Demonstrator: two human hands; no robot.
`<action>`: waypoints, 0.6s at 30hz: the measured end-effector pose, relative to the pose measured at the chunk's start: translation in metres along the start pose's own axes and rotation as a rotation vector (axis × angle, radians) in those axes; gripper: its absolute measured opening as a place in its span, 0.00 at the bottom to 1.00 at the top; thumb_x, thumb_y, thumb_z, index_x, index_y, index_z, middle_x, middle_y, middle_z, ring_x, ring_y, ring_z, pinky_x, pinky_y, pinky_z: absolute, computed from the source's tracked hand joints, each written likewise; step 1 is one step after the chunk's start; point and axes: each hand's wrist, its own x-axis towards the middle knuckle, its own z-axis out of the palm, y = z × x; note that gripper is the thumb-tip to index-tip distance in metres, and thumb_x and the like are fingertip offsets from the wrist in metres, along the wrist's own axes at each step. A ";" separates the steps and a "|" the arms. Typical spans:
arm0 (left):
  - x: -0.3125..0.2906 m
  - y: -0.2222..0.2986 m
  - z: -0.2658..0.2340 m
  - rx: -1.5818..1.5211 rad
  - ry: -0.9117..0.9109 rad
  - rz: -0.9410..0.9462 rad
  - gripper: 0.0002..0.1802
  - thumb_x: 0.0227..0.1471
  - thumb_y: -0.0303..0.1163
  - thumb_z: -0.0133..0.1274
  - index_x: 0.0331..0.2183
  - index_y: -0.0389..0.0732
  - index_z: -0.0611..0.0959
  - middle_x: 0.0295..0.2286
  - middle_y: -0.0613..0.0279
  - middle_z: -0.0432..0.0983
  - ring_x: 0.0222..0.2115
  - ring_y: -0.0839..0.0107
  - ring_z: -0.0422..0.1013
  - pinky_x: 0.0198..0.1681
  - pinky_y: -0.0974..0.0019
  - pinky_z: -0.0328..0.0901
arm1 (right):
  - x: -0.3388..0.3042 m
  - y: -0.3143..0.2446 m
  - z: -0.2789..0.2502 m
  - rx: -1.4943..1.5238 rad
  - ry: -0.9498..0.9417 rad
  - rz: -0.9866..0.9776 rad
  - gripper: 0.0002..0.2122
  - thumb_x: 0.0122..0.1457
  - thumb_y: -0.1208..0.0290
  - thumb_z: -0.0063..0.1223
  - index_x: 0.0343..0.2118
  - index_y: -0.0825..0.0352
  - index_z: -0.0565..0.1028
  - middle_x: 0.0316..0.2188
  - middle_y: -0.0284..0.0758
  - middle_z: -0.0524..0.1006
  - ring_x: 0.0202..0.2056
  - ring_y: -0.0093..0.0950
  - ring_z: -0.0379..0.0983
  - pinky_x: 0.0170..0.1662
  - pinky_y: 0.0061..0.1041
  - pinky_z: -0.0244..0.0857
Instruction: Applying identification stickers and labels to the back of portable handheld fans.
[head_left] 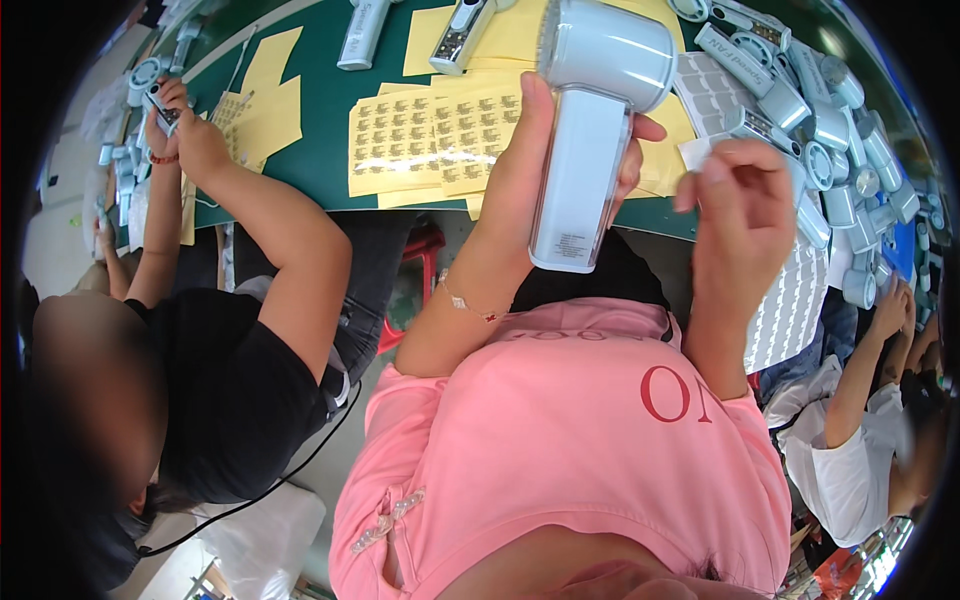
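My left hand (524, 165) is wrapped round the handle of a pale blue handheld fan (585, 165). Its round head points up, toward the far side of the table. Small dark print shows on the lower end of the handle, which faces me. To the right of the fan, apart from it, my right hand (745, 205) is raised with its fingers curled in and the fingertips drawn together. Whatever they may hold is too small or hidden to make out. A small white piece of paper (692, 153) shows just behind these fingertips.
Yellow sheets of printed labels (395, 140) lie on the green table (320, 120). Many fans (830, 125) are heaped at the right, beside a white sheet of grey labels (790, 310). A co-worker in black (240, 390) handles a fan at left; another person (845, 430) sits at right.
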 end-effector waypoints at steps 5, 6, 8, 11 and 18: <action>0.012 0.040 -0.032 0.658 0.535 0.185 0.39 0.49 0.65 0.33 0.31 0.35 0.78 0.19 0.65 0.70 0.19 0.77 0.66 0.22 0.70 0.63 | 0.006 0.004 -0.054 -0.097 0.100 0.039 0.08 0.50 0.85 0.48 0.34 0.72 0.68 0.26 0.33 0.68 0.26 0.20 0.65 0.28 0.18 0.62; 0.021 0.058 -0.053 1.002 0.670 0.172 0.37 0.47 0.64 0.38 0.29 0.36 0.78 0.20 0.62 0.72 0.20 0.73 0.68 0.24 0.67 0.63 | 0.003 0.005 -0.064 -0.149 0.143 0.080 0.08 0.51 0.84 0.49 0.34 0.72 0.68 0.26 0.32 0.68 0.26 0.20 0.65 0.28 0.19 0.62; 0.034 0.086 -0.094 1.642 0.914 0.226 0.34 0.43 0.62 0.47 0.27 0.35 0.78 0.23 0.56 0.74 0.24 0.65 0.71 0.27 0.63 0.65 | -0.003 0.007 -0.073 -0.142 0.159 0.090 0.08 0.51 0.84 0.49 0.35 0.72 0.68 0.26 0.32 0.68 0.27 0.20 0.64 0.28 0.19 0.62; 0.056 0.093 -0.116 2.014 0.973 0.236 0.32 0.40 0.60 0.51 0.25 0.35 0.78 0.24 0.52 0.74 0.28 0.59 0.72 0.28 0.62 0.66 | -0.005 0.008 -0.082 -0.133 0.193 0.108 0.09 0.51 0.83 0.49 0.36 0.72 0.68 0.26 0.32 0.68 0.27 0.20 0.65 0.29 0.19 0.62; 0.062 0.083 -0.123 2.410 0.990 0.240 0.32 0.37 0.57 0.55 0.32 0.36 0.77 0.29 0.53 0.73 0.33 0.55 0.70 0.34 0.59 0.66 | 0.003 0.006 -0.092 -0.155 0.150 0.099 0.10 0.50 0.85 0.50 0.36 0.72 0.67 0.26 0.32 0.68 0.26 0.19 0.65 0.30 0.16 0.61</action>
